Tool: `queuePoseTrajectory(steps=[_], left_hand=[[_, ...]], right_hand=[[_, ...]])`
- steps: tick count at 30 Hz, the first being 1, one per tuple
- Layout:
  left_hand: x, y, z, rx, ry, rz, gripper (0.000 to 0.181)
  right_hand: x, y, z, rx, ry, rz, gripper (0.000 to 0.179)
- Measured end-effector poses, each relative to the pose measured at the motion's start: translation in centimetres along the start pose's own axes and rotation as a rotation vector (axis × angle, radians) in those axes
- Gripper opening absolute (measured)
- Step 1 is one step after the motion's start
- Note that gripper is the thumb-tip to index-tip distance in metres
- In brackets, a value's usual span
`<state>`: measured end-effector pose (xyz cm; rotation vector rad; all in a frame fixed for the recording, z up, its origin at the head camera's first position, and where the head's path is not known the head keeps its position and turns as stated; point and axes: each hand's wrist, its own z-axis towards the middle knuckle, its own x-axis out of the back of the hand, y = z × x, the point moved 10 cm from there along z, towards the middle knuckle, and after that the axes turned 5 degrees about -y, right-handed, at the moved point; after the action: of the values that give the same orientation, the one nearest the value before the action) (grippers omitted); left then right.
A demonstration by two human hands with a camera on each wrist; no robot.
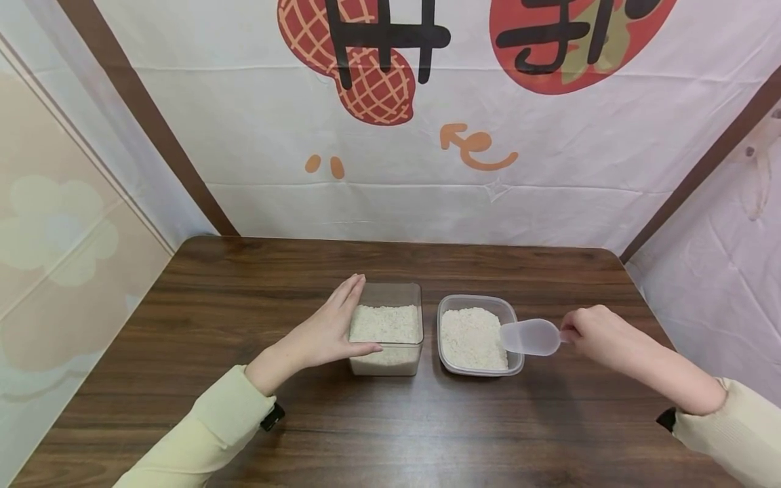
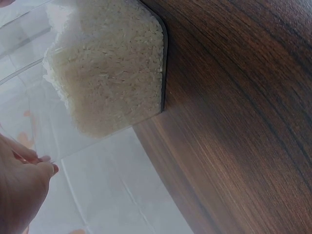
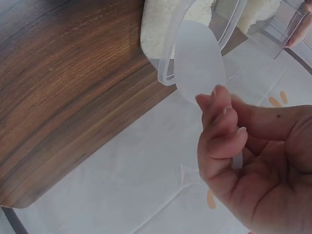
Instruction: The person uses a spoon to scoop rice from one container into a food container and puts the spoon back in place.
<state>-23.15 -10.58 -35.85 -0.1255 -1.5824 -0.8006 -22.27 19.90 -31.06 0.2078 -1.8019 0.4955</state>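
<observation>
A clear square container [image 1: 386,362] part-filled with white rice [image 2: 112,73] stands on the table. My left hand [image 1: 332,329] holds it from the left, thumb along the front rim and fingers toward the back edge. To its right sits a smaller translucent tub [image 1: 448,369], also containing white grains [image 1: 472,339]. With curled fingers, my right hand [image 1: 601,335] grips the handle of a translucent plastic scoop [image 3: 200,58]. The scoop's bowl overlaps the tub's right rim in the head view, its tip over the grains. Inside the fist, most of the handle is hidden.
Both containers rest side by side on a dark wood-grain table [image 1: 390,434]. Behind the table's far edge hangs a white printed cloth [image 1: 390,210]. More fabric hangs along the left and right sides.
</observation>
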Motion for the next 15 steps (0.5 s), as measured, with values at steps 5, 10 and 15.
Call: queuePoseTrajectory(steps=[5, 10, 15], left_hand=[[0.0, 0.0, 0.0, -0.008, 0.003, 0.003, 0.109], [0.1, 0.0, 0.0, -0.010, 0.000, -0.002, 0.109], [0.0, -0.1, 0.0, -0.003, -0.008, -0.007, 0.109]], right_hand=[[1.6, -1.6, 0.1, 0.100, 0.118, -0.027, 0.010], [3.4, -3.4, 0.4, 0.171, 0.197, -0.031, 0.015], [5.2, -5.6, 0.6, 0.235, 0.278, -0.042, 0.013]])
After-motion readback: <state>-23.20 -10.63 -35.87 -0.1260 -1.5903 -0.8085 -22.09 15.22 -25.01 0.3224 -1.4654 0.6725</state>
